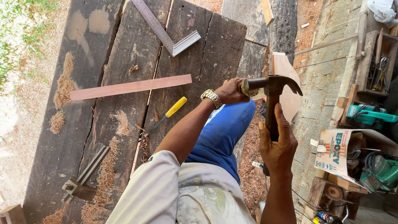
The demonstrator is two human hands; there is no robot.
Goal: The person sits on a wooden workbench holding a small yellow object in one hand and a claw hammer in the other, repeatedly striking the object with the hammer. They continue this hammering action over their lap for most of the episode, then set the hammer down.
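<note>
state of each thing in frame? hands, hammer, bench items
left hand: closed on the hammer's head end
right hand: wrapped round the hammer's handle
hammer: held in the air, claw pointing right
wood strip: flat across the bench planks
chisel: lying loose, yellow handle up-right
steel square: lying flat at the bench top
marking gauge: lying on shavings, lower left
cardboard box: open, tipped on its side

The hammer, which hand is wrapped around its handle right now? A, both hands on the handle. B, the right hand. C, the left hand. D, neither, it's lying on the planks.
B: the right hand grips the dark handle of the claw hammer, while the left hand, the one with the wristwatch, holds the striking end of the hammer's head.
</note>
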